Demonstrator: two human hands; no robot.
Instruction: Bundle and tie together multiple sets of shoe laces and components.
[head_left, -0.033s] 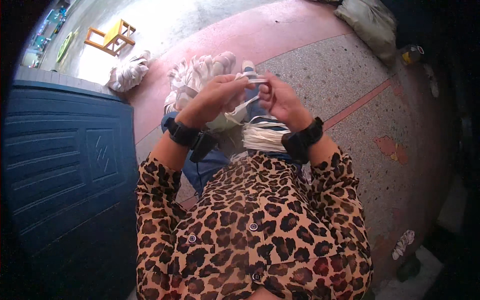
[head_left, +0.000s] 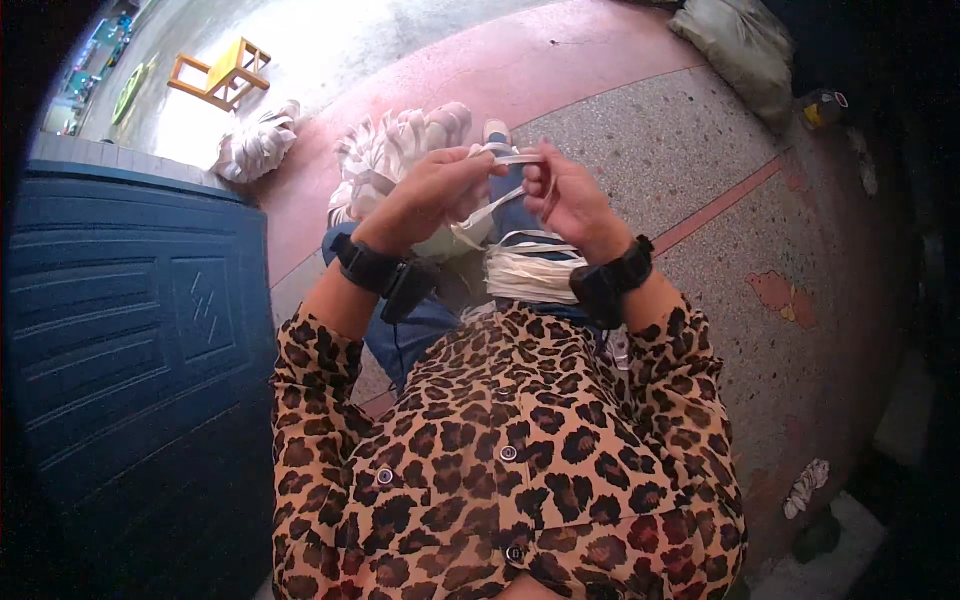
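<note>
left hand [head_left: 432, 190]: raised before chest, fingers pinched shut; right hand [head_left: 568, 198]: close beside it, fingers curled; wrists: bent inward

I see one labelled item: a small bottle [head_left: 822, 108] with a yellow-and-red label, lying on the floor at upper right.

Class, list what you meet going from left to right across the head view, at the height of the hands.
Blue moulded panel → left hand → white strip held between the hands → right hand → red line in the speckled floor.
</note>
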